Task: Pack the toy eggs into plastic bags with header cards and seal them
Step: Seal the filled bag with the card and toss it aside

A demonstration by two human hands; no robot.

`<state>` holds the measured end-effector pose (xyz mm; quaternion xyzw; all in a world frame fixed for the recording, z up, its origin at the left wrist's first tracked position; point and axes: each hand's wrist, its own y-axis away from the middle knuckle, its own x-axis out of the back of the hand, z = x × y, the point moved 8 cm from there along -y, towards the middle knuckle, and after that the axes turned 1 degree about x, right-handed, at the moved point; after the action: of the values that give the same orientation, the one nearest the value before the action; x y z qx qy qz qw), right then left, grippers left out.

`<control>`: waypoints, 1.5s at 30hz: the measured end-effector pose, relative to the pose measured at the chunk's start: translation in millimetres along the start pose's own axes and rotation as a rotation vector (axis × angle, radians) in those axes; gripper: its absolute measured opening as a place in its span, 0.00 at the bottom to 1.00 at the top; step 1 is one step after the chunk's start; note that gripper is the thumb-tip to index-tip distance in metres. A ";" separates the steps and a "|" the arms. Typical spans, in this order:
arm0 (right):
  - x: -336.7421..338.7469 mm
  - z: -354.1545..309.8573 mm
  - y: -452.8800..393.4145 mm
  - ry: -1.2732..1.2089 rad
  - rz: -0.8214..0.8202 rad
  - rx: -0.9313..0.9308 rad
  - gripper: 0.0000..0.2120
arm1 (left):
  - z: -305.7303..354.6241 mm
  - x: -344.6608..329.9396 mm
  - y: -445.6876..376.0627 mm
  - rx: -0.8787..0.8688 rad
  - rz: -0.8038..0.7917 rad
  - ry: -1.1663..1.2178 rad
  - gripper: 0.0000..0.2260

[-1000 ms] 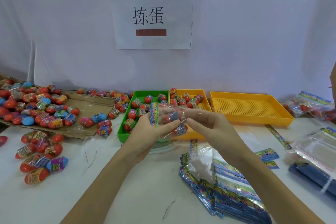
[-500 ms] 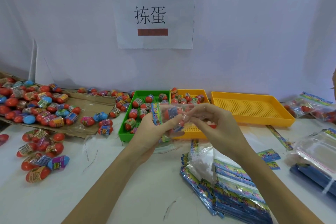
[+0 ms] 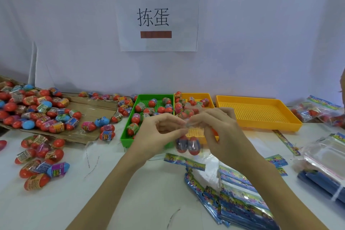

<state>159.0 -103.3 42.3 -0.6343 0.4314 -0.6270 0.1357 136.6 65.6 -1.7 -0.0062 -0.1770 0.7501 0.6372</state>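
Both forearms rise from the bottom edge and meet at the frame's centre. The left hand (image 3: 160, 132) has its fingers curled, thumb and forefinger pinching. The right hand (image 3: 222, 129) faces it, fingertips bunched and pinching too, nearly touching.

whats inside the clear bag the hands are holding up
Two toy eggs with red ends hang in the bottom of the clear bag. The left hand and right hand pinch its top, hiding the opening. Motion blur hides the labels.
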 end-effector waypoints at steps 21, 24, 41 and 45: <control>10.4 2.9 -1.4 -0.172 0.166 -0.119 0.18 | -9.2 -27.5 2.7 0.144 -0.199 0.342 0.19; 11.0 3.3 -2.2 -0.266 0.187 -0.137 0.18 | -8.9 -32.1 4.6 0.116 -0.194 0.269 0.21; -22.5 86.0 28.2 0.077 -0.179 -0.688 0.09 | -7.4 -13.8 0.5 -0.043 0.031 0.065 0.19; -20.8 94.5 27.4 0.036 -0.141 -0.741 0.09 | -8.9 -13.4 -0.4 -0.046 0.030 0.054 0.18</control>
<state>238.3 -139.5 -8.0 -0.6574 0.5866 -0.4472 -0.1539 141.6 55.1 -12.8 -0.0438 -0.1770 0.7547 0.6302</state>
